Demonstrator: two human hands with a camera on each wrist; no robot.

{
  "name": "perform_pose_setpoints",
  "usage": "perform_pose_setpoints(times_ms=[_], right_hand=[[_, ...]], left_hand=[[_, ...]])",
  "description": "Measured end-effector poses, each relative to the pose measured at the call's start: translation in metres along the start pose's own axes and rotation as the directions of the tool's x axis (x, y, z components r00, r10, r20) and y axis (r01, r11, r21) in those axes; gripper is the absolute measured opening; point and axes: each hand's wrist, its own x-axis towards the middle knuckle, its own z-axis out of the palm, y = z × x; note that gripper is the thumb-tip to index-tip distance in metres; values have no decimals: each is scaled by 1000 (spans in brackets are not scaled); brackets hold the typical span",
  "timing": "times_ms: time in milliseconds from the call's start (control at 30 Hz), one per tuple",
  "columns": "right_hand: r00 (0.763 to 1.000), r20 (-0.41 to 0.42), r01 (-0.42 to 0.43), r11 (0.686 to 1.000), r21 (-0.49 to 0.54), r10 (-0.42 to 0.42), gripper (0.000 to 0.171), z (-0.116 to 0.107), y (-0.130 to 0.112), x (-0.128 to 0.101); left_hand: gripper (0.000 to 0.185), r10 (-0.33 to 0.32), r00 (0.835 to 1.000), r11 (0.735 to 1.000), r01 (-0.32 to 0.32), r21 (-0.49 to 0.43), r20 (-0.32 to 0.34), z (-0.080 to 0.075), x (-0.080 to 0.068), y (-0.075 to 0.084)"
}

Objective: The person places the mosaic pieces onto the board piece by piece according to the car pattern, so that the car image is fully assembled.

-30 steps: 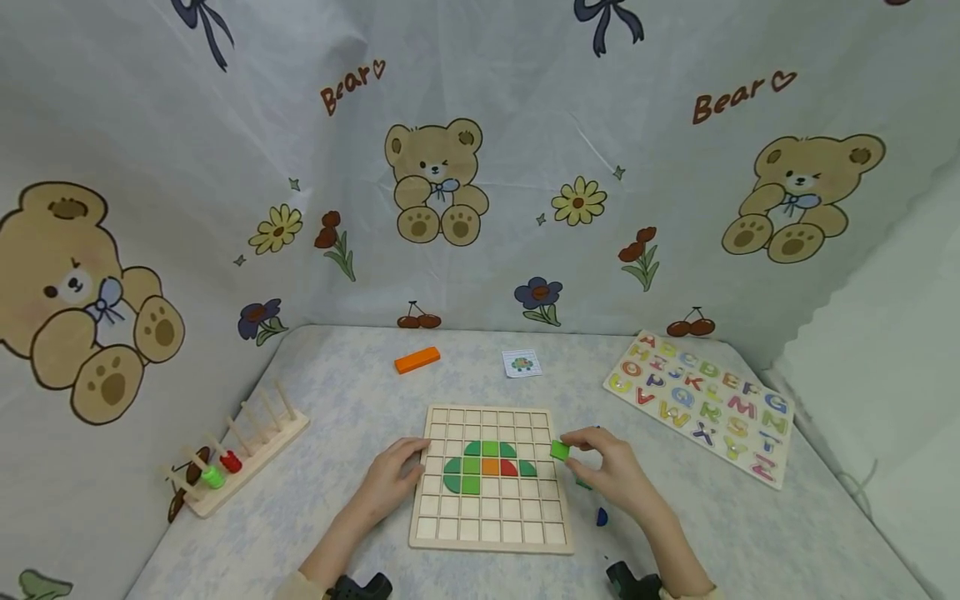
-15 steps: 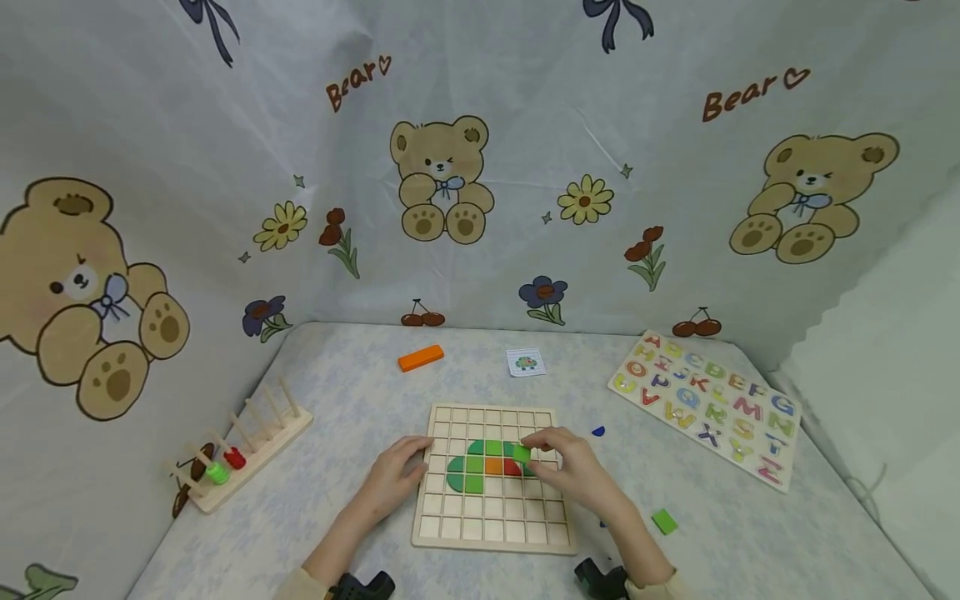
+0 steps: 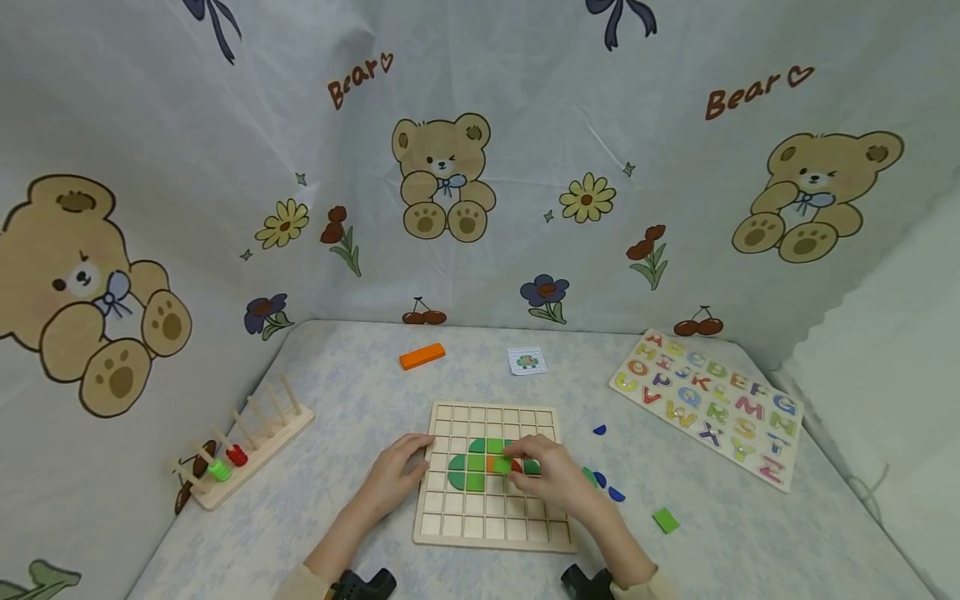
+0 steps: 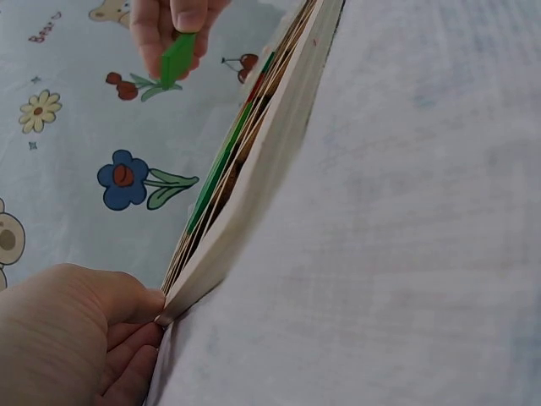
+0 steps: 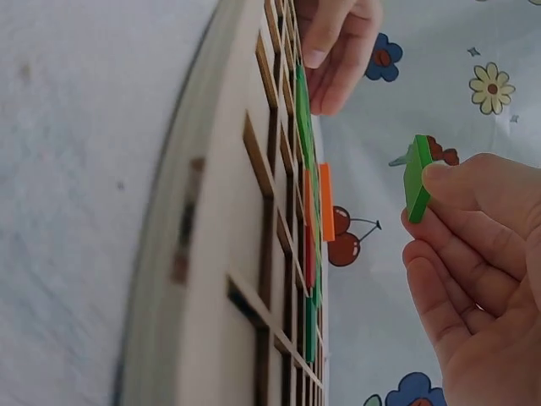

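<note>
I had a green square tile (image 5: 416, 179) pinched between the thumb and fingertips of my right hand (image 3: 553, 473), its free part jutting out to the left of them. The tile hung above the grid board (image 3: 495, 527), clear of its surface, near the red piece (image 3: 516, 466), while my left hand (image 3: 392, 477) gripped the board's left edge.

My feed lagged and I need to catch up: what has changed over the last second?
The right hand has carried its green square leftward, from the right edge of the board to above its coloured pieces, without letting go. The left hand still holds the board's left edge; the pieces in view on it look unchanged.
</note>
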Motion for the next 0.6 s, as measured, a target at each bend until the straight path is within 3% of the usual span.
perform_pose_setpoints(times_ms=[200, 433, 600], right_hand=[[999, 37, -28, 999, -40, 29, 26, 10, -1, -1], [998, 29, 49, 997, -68, -47, 24, 18, 2, -5], [998, 44, 58, 995, -86, -55, 23, 23, 5, -6]], left_hand=[[39, 0, 1000, 1000, 0, -13, 5, 0, 0, 1], [39, 15, 1000, 1000, -15, -3, 0, -1, 0, 2], [38, 18, 1000, 1000, -18, -7, 4, -2, 0, 1]])
